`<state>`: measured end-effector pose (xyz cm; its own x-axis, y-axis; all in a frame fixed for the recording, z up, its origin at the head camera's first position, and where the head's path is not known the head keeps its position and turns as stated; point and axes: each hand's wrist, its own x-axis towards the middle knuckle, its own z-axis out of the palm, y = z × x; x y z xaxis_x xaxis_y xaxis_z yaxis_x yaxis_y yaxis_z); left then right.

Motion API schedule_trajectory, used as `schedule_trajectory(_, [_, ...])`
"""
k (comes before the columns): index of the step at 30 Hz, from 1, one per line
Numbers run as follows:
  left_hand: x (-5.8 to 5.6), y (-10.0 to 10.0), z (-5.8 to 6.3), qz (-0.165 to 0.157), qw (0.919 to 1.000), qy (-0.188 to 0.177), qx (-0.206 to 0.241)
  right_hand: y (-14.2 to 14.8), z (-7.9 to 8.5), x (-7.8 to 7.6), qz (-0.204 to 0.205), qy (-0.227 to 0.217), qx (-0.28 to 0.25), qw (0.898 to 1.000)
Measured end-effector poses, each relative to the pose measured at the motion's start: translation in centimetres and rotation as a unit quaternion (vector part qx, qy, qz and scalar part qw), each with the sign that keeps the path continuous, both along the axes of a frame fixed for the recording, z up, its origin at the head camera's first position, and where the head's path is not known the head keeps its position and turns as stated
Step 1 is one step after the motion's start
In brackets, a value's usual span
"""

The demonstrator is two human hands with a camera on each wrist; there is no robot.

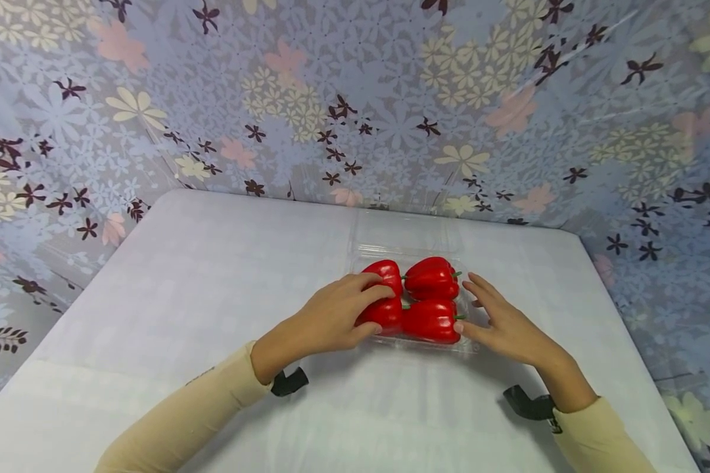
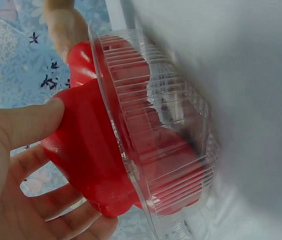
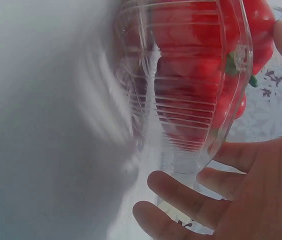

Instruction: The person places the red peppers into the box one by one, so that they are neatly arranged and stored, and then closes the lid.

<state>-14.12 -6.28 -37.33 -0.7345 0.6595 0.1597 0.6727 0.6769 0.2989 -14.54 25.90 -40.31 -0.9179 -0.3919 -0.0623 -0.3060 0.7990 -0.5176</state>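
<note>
Several red bell peppers lie in a clear plastic clamshell container (image 1: 469, 346), its see-through lid (image 1: 405, 231) folded back toward the wall. My left hand (image 1: 331, 314) is over the left pair. In the left wrist view, its thumb and fingers span one bell pepper (image 2: 88, 145), which stands higher than the container's rim. On the right side, my right hand (image 1: 511, 332) has its fingers spread beside the container. Its thumb touches the near right bell pepper (image 1: 432, 322); the far right bell pepper (image 1: 430, 279) lies behind that one. My left fingers partly hide the left peppers.
A white-covered table (image 1: 225, 263) carries the container, near its far edge. Behind and around the table hangs a flower-patterned covering (image 1: 343, 98). Black wrist mounts (image 1: 529, 404) sit at both sleeves.
</note>
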Motion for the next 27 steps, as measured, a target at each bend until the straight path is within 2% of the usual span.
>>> schedule_trajectory(4, [0.1, 0.2, 0.0, 0.001, 0.9998, 0.016, -0.012, 0.0, 0.0, -0.1, -0.002, -0.003, -0.003, 1.000])
schedule_trajectory(7, [0.2, 0.5, -0.1, -0.011, 0.9988, 0.037, -0.029, -0.1, 0.0, 0.0, -0.005, -0.008, 0.003, 1.000])
schedule_trajectory(14, [0.3, 0.8, -0.5, -0.020, 0.9968, 0.068, -0.036, -1.1, 0.2, 0.2, -0.034, -0.027, 0.042, 0.998])
schedule_trajectory(18, [0.2, 0.5, -0.8, -0.020, 0.9969, 0.071, -0.027, -1.7, 0.3, 0.1, -0.048, -0.035, 0.056, 0.997])
schedule_trajectory(27, [0.2, 0.4, -0.6, -0.016, 0.9982, 0.056, -0.012, -1.6, 0.3, 0.3, -0.038, -0.041, 0.017, 0.998])
